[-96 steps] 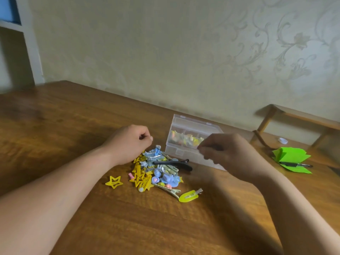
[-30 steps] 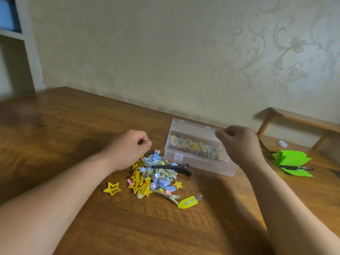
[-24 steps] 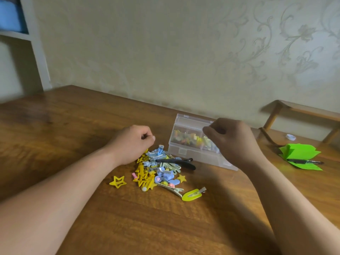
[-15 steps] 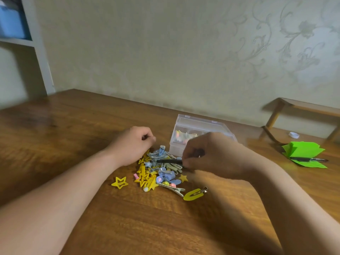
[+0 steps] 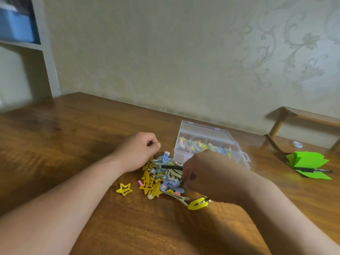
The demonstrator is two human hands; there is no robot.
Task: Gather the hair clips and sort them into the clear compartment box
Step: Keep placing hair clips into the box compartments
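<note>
**Clerk:** Entry one, the box (image 5: pixel 181 156)?

**Checker:** Clear, lid open, on the bench (image 5: pixel 55 144) just beyond the right grip (image 5: pixel 211 177). Several compartments already hold coloured clips. Count not readable.

**Clerk:** Entry two, unsorted stock?

**Checker:** One pile (image 5: pixel 161 179) lying between the two grips: yellow stars, blue and grey pieces, and a long black clip (image 5: pixel 170 167) on top. There are two strays. A star clip (image 5: pixel 124 189) lies apart, on the near side of the left grip (image 5: pixel 139 151). A lime clip (image 5: pixel 197 203) sits just under the right grip's near edge.

**Clerk:** State of the grips?

**Checker:** Left: clenched to a fist, resting at the pile's far-left edge, with nothing showing in it. Right: fingers curled down into the pile at the black clip's end. Its own knuckles hide whether it has pinched anything, so it cannot be told.

**Clerk:** Progress?

**Checker:** Judged partway. Some clips are boxed, and the pile and both strays are left to sort. The next pick is likely the black clip.
</note>
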